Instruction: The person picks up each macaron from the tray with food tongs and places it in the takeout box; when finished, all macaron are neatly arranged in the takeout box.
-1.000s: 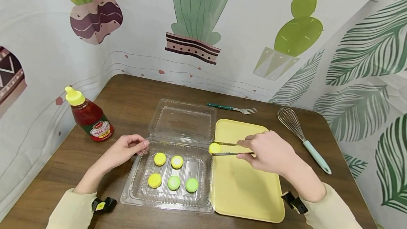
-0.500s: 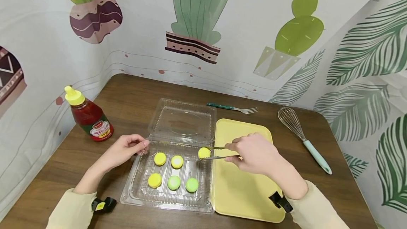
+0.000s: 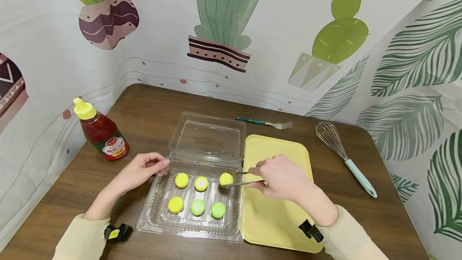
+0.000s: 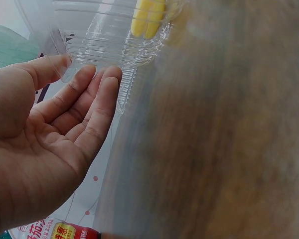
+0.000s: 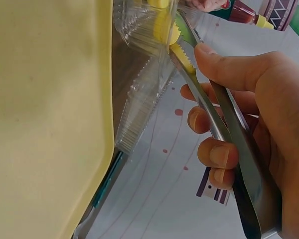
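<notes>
My right hand [image 3: 283,177] grips metal tongs [image 5: 229,119]. A yellow macaron [image 3: 226,179] sits between the tong tips, over the right back part of a clear plastic clamshell box [image 3: 187,232]. Three other yellow macarons, one of them the front-left macaron [image 3: 175,205], lie inside the box. Two green macarons, including the right-hand green macaron [image 3: 218,210], are in its front row. At the box's back left corner, my left hand [image 3: 148,168] pinches the plastic rim between thumb and fingers. The box's lid [image 3: 205,137] lies folded back behind it.
A yellow tray [image 3: 285,228] lies against the box's right side, under my right forearm. Behind them is a green-handled fork [image 3: 263,122]. A whisk [image 3: 346,159] lies at the right, and a ketchup bottle [image 3: 102,131] stands at the left near the table's edge.
My right hand has moved left from over the tray, carrying the yellow macaron in the tongs across the box's right rim and into the box. My left hand has stayed at the corner.
</notes>
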`<state>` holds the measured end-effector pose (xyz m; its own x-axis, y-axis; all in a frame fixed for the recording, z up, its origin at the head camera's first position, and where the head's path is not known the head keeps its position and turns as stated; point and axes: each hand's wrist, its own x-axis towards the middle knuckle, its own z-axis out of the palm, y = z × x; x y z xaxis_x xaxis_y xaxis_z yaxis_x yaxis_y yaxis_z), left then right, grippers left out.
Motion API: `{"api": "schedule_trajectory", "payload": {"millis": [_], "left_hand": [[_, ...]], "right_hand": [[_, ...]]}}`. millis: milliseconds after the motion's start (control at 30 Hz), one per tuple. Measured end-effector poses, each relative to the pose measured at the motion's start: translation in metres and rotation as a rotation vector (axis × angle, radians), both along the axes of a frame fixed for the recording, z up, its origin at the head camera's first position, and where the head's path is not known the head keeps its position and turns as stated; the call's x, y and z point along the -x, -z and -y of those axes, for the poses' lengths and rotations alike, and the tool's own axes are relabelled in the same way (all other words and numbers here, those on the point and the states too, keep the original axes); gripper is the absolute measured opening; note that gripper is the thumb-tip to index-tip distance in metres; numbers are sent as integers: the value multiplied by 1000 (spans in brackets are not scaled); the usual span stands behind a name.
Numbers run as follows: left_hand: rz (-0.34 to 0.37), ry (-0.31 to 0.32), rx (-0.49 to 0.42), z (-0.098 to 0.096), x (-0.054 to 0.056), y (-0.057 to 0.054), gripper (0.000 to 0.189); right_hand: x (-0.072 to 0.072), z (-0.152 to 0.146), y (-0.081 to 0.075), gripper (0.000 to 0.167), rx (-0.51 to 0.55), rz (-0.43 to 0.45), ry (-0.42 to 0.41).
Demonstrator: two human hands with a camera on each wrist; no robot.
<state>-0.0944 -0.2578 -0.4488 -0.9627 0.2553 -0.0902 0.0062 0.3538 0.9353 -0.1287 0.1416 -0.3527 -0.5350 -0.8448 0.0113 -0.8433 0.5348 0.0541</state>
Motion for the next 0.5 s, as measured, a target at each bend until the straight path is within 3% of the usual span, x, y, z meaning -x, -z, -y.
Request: {"api": "schedule_trajectory", "payload": {"millis": [500], "left_hand": [[4, -3, -14, 0, -1, -1, 22]], "right_hand": [[-2, 11, 12, 23, -21, 10, -38]]}}
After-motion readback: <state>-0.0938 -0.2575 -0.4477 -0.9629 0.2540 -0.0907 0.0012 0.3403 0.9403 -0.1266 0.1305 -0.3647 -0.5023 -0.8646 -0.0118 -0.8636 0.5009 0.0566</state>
